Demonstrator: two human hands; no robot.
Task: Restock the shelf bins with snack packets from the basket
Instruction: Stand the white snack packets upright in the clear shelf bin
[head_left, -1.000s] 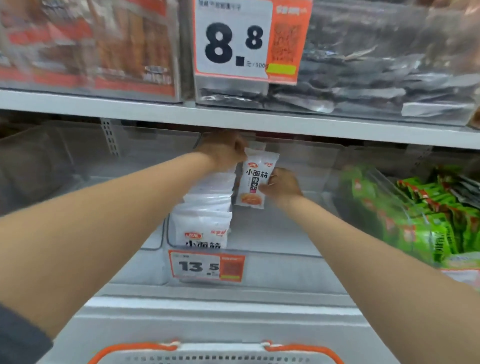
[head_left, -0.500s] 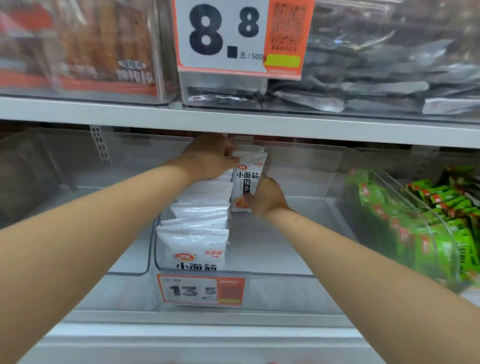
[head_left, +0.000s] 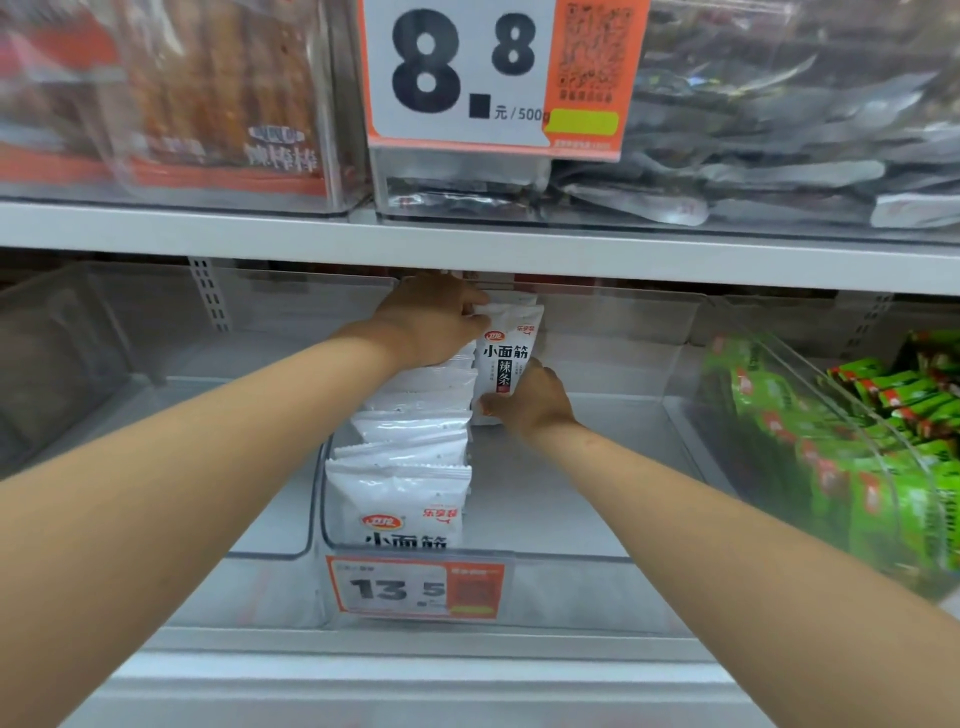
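A clear plastic bin (head_left: 582, 558) on the middle shelf holds a row of white snack packets (head_left: 410, 457) standing along its left side. At the back of the bin an upright white packet (head_left: 506, 358) with black characters is held between both hands. My left hand (head_left: 434, 325) grips its top edge, fingers curled over it. My right hand (head_left: 532, 400) pinches its lower edge from the right. The basket is out of view.
A 13.5 price tag (head_left: 415, 587) hangs on the bin's front. To the right, a bin of green packets (head_left: 883, 467); to the left, clear bins (head_left: 130, 374). The shelf above (head_left: 467, 249) carries red and silver packets and an 8.8 tag (head_left: 498, 78).
The view has tilted up and moved closer, so the basket rim has left the frame. Both hands stayed on the upright packet at the bin's back, with my right hand shifted lower on it.
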